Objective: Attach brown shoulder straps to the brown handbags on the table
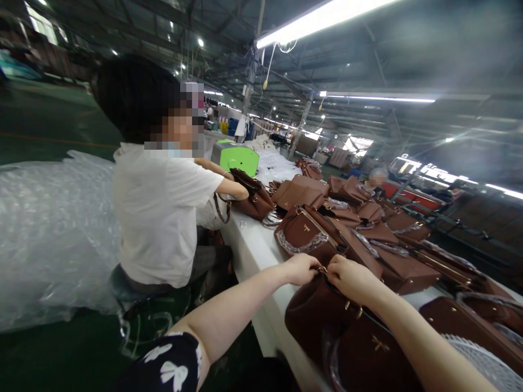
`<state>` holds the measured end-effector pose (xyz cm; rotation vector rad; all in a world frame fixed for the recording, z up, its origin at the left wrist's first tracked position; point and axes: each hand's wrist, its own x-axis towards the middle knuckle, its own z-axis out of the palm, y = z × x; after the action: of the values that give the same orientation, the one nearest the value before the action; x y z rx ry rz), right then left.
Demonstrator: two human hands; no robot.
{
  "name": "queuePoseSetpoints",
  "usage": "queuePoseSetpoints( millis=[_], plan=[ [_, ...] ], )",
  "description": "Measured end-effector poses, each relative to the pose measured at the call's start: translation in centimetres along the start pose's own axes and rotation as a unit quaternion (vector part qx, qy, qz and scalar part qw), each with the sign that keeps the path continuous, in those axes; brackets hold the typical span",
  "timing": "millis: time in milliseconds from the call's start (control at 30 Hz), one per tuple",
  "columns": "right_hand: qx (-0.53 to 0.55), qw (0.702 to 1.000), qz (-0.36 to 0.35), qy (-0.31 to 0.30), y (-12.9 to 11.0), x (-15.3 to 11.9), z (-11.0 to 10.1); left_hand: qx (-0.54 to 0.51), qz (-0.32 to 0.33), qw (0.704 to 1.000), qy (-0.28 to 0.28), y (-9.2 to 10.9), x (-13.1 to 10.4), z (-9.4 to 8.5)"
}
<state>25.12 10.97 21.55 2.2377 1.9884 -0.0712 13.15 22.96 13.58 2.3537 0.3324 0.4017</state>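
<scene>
A brown handbag [327, 321] with a gold bow-like emblem and plastic-wrapped handle stands at the table's near edge. My left hand [302, 269] is closed in a pinch at the bag's far upper corner. Right beside it, my right hand [351, 276] grips the same corner, its fingertips almost meeting the left ones. Between them shows a small gold-coloured metal fitting [322, 269]; its exact kind is hidden by the fingers. Just beyond my hands lies another brown handbag [304, 231] with the same emblem.
Many brown handbags [376, 231] are heaped along the white table [255, 239]. At the left a co-worker [159, 212] sits on a stool, arms at a bag [255, 201]. A green machine [239, 158] stands farther back. Bubble wrap [57, 239] fills the left side; a white basket [482, 356] is lower right.
</scene>
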Motion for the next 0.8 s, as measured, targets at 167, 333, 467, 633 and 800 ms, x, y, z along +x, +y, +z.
queuePoseSetpoints(
  millis=[167,333,467,633,800],
  plan=[
    [-0.051,0.997,0.046,0.035,-2.0,0.1,0.7,0.153,0.020,0.987,0.042,1.2,-0.9,0.2],
    [-0.050,0.991,0.108,0.070,-2.3,-1.1,-0.3,0.137,0.021,0.989,0.045,1.3,-1.5,-1.4],
    [0.093,0.987,0.123,0.036,0.0,-2.6,-1.0,-0.109,0.020,0.993,0.043,0.6,-1.1,-2.0],
    [0.452,0.886,0.103,0.016,2.0,-3.3,0.4,-0.537,-0.043,0.843,-0.001,1.2,-0.3,0.1],
    [0.550,0.821,0.125,0.084,2.4,-3.4,2.4,-0.560,-0.039,0.825,0.060,2.2,0.4,1.3]
  ],
)
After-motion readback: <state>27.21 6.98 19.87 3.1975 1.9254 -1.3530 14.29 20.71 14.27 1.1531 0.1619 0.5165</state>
